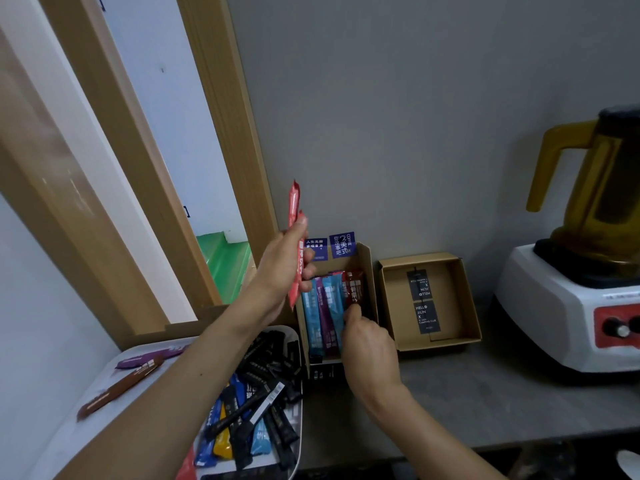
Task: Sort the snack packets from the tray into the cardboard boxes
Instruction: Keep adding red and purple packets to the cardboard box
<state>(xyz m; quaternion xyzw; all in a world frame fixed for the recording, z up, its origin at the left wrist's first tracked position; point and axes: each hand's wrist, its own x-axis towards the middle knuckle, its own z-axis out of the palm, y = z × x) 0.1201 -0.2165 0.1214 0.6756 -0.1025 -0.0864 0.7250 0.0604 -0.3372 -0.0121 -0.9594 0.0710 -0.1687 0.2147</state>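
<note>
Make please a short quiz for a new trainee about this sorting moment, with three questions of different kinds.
1. True or false: the left hand holds a blue packet.
2. Fill in: most packets lying in the tray are ___ in colour.
3. Where is the right hand?
A. on the blender
B. at the dark red packet in the fuller cardboard box
C. in the tray

Key
1. False: it holds a light red packet.
2. Black.
3. B.
</note>
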